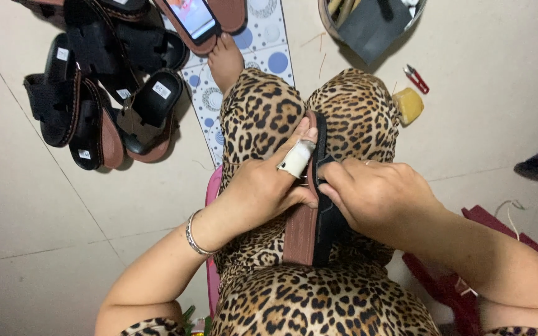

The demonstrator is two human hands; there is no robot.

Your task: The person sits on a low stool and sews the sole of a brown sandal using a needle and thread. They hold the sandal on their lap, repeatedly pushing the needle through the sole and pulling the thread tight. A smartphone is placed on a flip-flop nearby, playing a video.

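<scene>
I hold a brown-soled sandal (309, 211) on edge between my knees. My left hand (263, 186) closes around its sole; my right hand (375, 196) pinches the black strap. Steadying the sandal should keep the work accurate.

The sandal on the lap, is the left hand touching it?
Touching. The head view shows the left hand pressed against the sandal, its bandaged finger lying along the sole edge.
</scene>
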